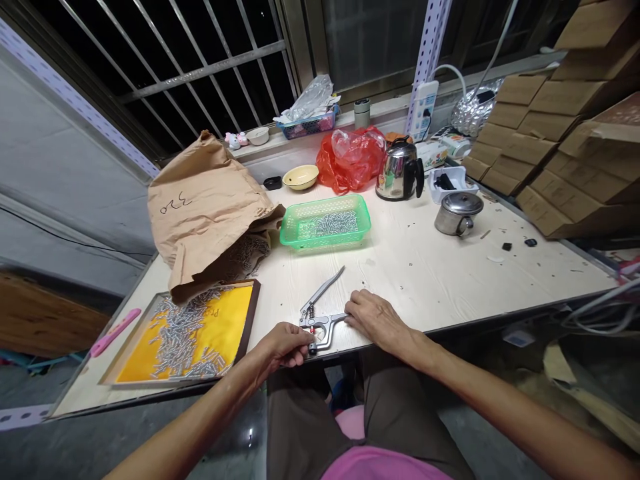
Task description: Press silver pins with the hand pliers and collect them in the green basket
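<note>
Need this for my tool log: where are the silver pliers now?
In the head view, the silver pliers are just below centre near the front edge of the table, between the left hand and right hand, below the green basket.

Kettle beside red bag

The right hand hides one end of the pliers — anything in the left hand is too small to tell.

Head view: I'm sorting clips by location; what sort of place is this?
Probably a small indoor workshop: metal pieces heaped on a tray, a plier-like tool, and stacked cardboard boxes.
</note>
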Tool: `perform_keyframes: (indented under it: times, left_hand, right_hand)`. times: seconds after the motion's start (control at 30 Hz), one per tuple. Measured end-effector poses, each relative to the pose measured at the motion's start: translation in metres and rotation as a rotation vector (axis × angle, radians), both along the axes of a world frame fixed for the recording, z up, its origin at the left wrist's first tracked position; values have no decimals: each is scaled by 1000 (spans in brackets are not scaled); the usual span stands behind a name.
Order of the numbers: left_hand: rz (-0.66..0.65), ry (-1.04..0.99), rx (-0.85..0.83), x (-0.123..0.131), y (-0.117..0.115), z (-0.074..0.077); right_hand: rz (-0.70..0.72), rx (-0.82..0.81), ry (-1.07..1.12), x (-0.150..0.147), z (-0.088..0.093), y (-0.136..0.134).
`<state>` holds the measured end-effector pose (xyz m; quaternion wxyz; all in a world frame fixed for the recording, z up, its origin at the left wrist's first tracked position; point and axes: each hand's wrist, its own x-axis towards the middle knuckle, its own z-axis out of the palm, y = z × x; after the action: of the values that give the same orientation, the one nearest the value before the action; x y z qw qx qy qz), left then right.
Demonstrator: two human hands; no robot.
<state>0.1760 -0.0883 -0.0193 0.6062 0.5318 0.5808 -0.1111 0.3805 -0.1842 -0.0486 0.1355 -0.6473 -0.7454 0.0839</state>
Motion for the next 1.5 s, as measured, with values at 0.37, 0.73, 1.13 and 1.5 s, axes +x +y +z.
perform_keyframes:
  times: [0.37,0.73,1.13,1.5]
  left_hand:
    - [74,-33,29,-6,-4,-8]
    - [93,-49,48,-5,-8,-8]
    - [-36,47,334,-10,-18,-6]
    - [-862,-65,1253,39,-10,-7]
  right_hand:
    - [232,-204,-23,29,6,67]
    - [222,-142,-68,24,16,59]
    - [203,-91,-96,17,20,44]
    - [172,-66,-74,12,19,38]
